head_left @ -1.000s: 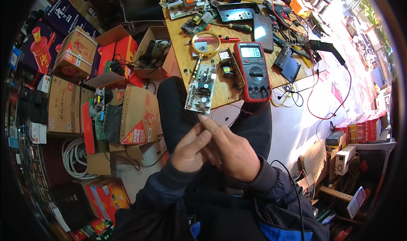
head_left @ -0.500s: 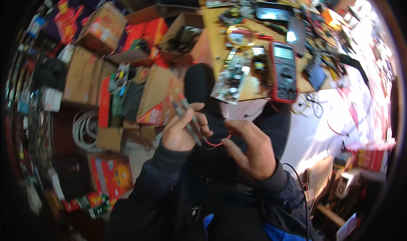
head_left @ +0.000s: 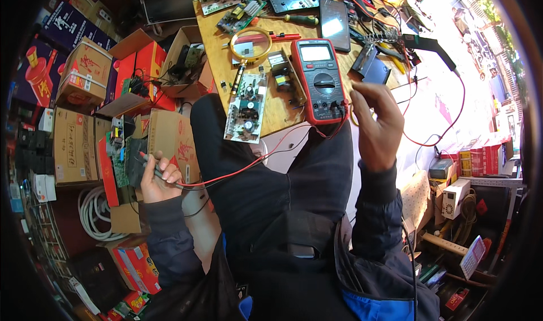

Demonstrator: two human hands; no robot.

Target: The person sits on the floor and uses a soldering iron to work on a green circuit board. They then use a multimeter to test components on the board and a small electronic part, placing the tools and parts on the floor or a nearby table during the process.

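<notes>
Red and black test probes lie together in my left hand, whose fingers are closed round them beside the cardboard boxes. From them a red test lead and a dark one run across my lap to the multimeter. The multimeter, red and grey with a lit screen and a round dial, lies at the table's near edge. Just right of its lead sockets hovers my right hand, thumb and bent fingers slightly apart, with nothing visible between them. A bare circuit board lies left of the multimeter.
On the wooden table are a magnifying glass, a screwdriver, a phone and more circuit boards. A soldering iron rests in its coiled holder. Cardboard boxes stack up at left; a coiled white cable lies below.
My hands have moved apart: the left goes left with the probes, the right goes up and right to the multimeter's side. The leads now stretch across my lap. The view has shifted.
</notes>
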